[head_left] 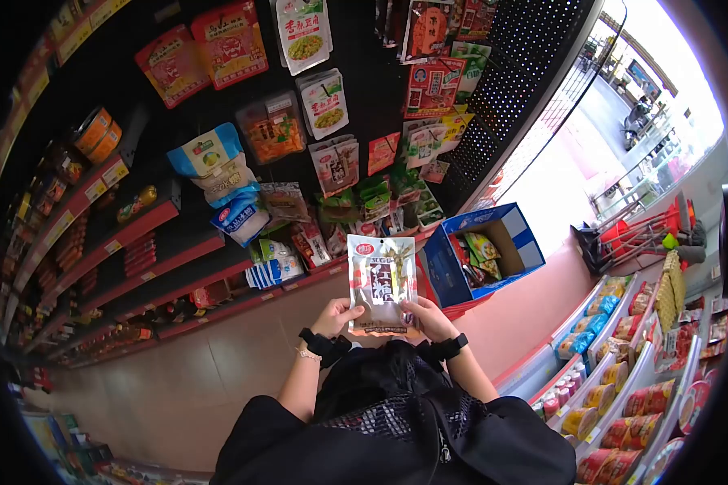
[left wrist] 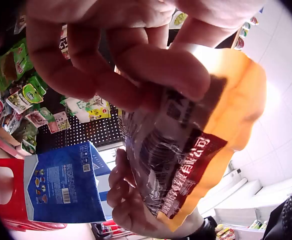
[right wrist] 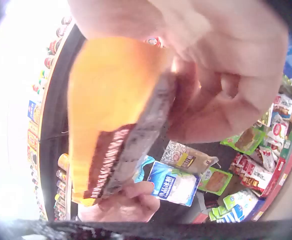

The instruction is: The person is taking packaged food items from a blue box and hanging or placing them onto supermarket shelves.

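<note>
Upright in front of the person's body is a bag of brown sugar (head_left: 383,279), a silvery pouch with a dark label and an orange bottom. On its lower left edge, the left hand (head_left: 335,318) grips it with the thumb over the front. The right hand (head_left: 432,320) grips the lower right edge in the same way. Seen from the left wrist, the pouch's orange base (left wrist: 236,110) and dark red strip face the camera, with curled fingers (left wrist: 131,65) against its side. The right wrist view shows the orange base (right wrist: 106,75) and the right palm (right wrist: 226,60) beside it.
Ahead, a black pegboard holds hanging packets (head_left: 325,105); more bags, including a blue-and-white one (head_left: 241,217), lie on the shelf below. An open blue box (head_left: 493,267) with packets stands right of the pouch. Shelves (head_left: 121,259) curve leftward; a snack rack (head_left: 615,364) lines the right, near a doorway.
</note>
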Available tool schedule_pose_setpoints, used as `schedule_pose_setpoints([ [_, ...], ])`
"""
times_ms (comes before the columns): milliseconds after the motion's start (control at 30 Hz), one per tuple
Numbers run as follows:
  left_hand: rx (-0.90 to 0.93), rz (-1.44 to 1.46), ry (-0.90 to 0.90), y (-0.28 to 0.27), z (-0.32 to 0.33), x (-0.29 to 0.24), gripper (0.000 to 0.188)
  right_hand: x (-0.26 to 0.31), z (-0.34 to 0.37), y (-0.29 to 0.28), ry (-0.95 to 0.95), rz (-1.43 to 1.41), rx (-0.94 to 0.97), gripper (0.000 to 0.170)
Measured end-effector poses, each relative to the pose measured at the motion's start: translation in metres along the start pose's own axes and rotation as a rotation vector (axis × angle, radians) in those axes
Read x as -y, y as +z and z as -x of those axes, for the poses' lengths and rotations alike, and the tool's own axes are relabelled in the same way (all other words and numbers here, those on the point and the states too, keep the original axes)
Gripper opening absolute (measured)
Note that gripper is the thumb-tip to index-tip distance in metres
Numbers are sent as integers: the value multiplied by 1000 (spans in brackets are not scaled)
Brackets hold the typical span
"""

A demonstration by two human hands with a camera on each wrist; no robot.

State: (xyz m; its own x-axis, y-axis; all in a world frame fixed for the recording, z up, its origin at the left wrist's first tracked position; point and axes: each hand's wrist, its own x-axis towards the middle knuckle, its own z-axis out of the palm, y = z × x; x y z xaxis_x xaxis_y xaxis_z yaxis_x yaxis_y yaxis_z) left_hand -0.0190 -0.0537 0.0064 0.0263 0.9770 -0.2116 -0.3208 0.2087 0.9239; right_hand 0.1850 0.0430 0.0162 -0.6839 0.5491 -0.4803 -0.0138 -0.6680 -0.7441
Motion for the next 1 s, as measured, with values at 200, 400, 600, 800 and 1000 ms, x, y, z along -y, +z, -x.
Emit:
schedule_pose_setpoints([
  [200,32,-243,-26,12,-7,4,21,6,9,-10,-29,-172,-93,25],
  [400,12,-682,1,14,-15,7,32,-6,-5,-35,-257,-142,-128,18],
  [600,-41,-491,-3,3,-8,14,26,12,-3,-9,-276,-98,-39,6],
  [800,-280,80,161,-12,-5,3,11,-1,-27,-5,-306,47,183,4],
  [1000,-349,-62,176,-41,4,1,10,4,-33,23,-209,150,153,6],
])
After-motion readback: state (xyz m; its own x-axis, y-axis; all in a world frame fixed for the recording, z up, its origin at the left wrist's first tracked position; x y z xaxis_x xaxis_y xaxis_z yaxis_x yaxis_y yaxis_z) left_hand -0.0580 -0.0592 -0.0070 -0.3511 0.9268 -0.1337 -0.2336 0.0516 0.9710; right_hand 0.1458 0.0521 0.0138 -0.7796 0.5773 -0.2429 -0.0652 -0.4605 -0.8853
